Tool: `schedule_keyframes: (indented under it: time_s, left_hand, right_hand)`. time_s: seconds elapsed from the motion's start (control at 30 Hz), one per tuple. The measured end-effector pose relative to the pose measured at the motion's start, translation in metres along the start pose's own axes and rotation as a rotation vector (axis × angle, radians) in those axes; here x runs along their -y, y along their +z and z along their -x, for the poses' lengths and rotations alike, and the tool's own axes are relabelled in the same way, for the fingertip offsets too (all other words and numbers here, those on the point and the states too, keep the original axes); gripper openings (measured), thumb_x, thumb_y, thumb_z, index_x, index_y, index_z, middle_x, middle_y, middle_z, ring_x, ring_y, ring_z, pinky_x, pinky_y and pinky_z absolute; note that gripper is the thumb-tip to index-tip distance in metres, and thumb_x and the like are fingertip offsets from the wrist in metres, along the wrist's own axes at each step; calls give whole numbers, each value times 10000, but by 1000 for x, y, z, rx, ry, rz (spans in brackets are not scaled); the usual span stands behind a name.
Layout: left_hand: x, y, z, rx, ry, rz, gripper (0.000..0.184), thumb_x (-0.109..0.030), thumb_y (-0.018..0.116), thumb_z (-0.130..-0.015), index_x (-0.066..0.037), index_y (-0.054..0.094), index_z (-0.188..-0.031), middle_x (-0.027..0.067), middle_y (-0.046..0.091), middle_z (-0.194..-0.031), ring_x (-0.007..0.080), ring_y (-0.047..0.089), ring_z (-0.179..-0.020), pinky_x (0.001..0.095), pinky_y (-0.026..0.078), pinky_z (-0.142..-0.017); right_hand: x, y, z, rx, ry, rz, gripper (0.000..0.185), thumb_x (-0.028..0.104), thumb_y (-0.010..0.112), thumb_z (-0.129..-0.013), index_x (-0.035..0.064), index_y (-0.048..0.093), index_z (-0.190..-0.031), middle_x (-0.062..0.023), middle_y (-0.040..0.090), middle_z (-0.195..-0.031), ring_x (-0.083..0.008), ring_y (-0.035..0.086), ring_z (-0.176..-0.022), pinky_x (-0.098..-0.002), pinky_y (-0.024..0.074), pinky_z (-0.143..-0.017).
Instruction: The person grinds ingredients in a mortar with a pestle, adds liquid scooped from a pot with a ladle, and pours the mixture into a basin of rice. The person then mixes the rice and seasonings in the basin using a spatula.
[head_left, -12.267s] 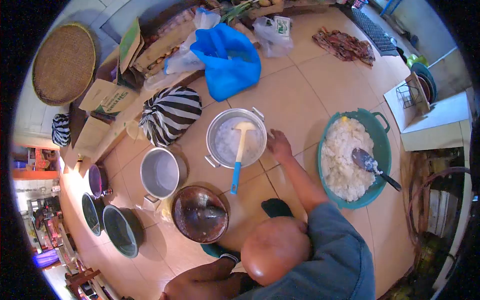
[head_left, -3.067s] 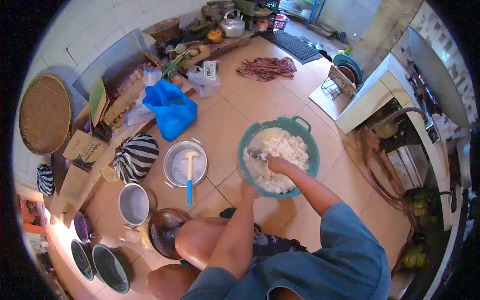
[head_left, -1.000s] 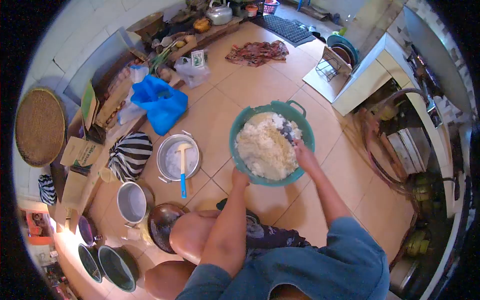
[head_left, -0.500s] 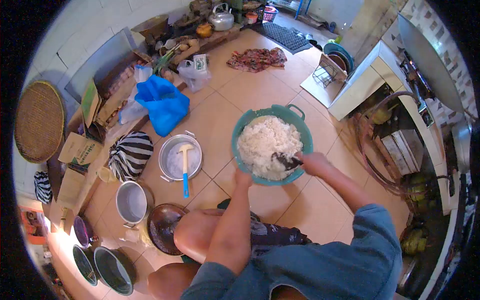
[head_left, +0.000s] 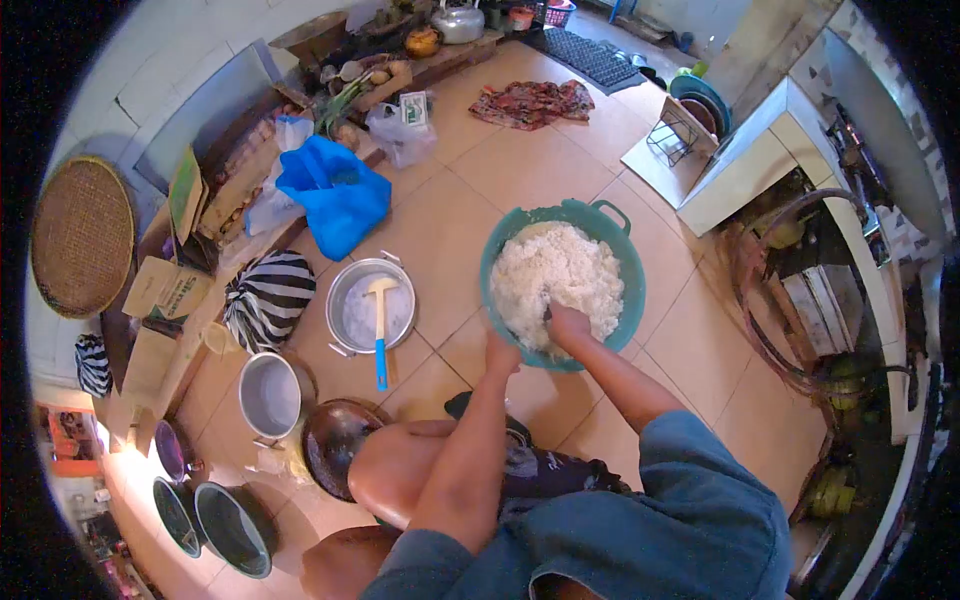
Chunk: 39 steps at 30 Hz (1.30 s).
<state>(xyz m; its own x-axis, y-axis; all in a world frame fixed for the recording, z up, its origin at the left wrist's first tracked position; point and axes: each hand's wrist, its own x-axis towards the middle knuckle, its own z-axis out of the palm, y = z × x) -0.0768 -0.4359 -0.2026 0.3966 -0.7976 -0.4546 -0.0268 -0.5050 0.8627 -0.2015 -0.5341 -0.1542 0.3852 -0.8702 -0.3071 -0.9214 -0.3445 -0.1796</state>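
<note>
A green basin full of white rice stands on the tiled floor. My right hand is closed on the dark spoon, whose blade is sunk in the rice near the front of the basin. At the basin's front left rim is my left hand, its fingers closed at the edge. To the left sits a silver pot with a spatula lying across it, its blue handle pointing toward me.
Left of me are an empty silver pot, a brown bowl and dark basins. A striped bundle and blue bag lie beyond. A crumpled cloth is on the far floor; a white counter stands right.
My right hand has moved left with the spoon, which now goes down into the rice. My left hand stays at the rim. The view has shifted slightly.
</note>
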Motion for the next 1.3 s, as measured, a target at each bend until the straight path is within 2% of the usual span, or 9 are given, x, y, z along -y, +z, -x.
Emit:
schedule_keyframes:
  time_s: [0.1,0.2,0.3,0.4,0.6,0.8,1.0,1.1,1.3]
  left_hand:
    - [-66,-19,39,-23,-141,50,283,-2,545,-711,26,504,-989,203,579,-834,288,608,-567,364,447,-373]
    - [-59,-15,37,-63,-119,58,278,-22,568,-700,33,506,-966,189,577,-795,273,587,-518,350,427,-358]
    - [-26,-13,16,29,-216,-25,395,-90,587,-768,-27,393,-1106,155,585,-972,284,639,-718,432,548,-476]
    - [-22,-9,14,-60,-130,111,225,-62,599,-681,15,545,-886,140,573,-635,248,566,-462,347,429,-354]
    - [-14,-11,4,73,-178,18,381,-53,624,-662,-15,460,-1003,134,568,-679,237,568,-469,328,434,-356]
    - [-18,-7,5,-78,-144,-48,344,-68,645,-657,-4,440,-926,147,570,-661,245,577,-469,327,437,-366]
    - [-22,-10,1,-21,-148,-63,338,-77,663,-657,7,437,-894,164,589,-669,251,586,-480,346,443,-376]
    - [-6,-6,-6,-66,-126,-97,358,-88,671,-661,16,448,-922,173,601,-681,251,588,-482,349,447,-386]
    - [-28,-6,8,-140,-187,-83,377,-81,649,-679,24,454,-984,188,613,-740,267,606,-542,358,468,-456]
  right_hand:
    - [1,16,5,-73,16,-219,260,208,560,-721,90,574,-953,-209,628,-837,-339,628,-793,-444,484,-694]
    - [0,48,-9,-182,-38,-540,258,199,581,-716,67,597,-938,-185,629,-804,-288,630,-718,-385,491,-594]
    - [4,83,-29,-27,164,-898,198,164,581,-752,50,611,-911,-118,597,-726,-210,569,-569,-317,432,-452]
    - [-12,122,-44,80,216,-1094,125,143,564,-800,53,608,-875,-65,556,-663,-149,483,-451,-269,356,-356]
    - [-1,41,9,328,488,-1663,123,203,563,-855,96,537,-800,-24,509,-592,-90,406,-382,-230,323,-323]
    - [-31,22,16,492,471,-1850,181,279,566,-864,123,478,-887,-12,487,-570,-79,407,-378,-218,332,-315]
    - [-59,5,14,692,582,-2101,313,378,562,-851,132,469,-682,10,472,-515,-71,390,-357,-210,326,-314]
    - [-79,-5,20,912,486,-2212,384,454,524,-856,144,460,-637,32,426,-464,-79,378,-351,-216,323,-322]
    - [-114,-22,38,935,342,-2277,408,520,456,-868,165,470,-669,62,364,-427,-79,361,-363,-229,339,-385]
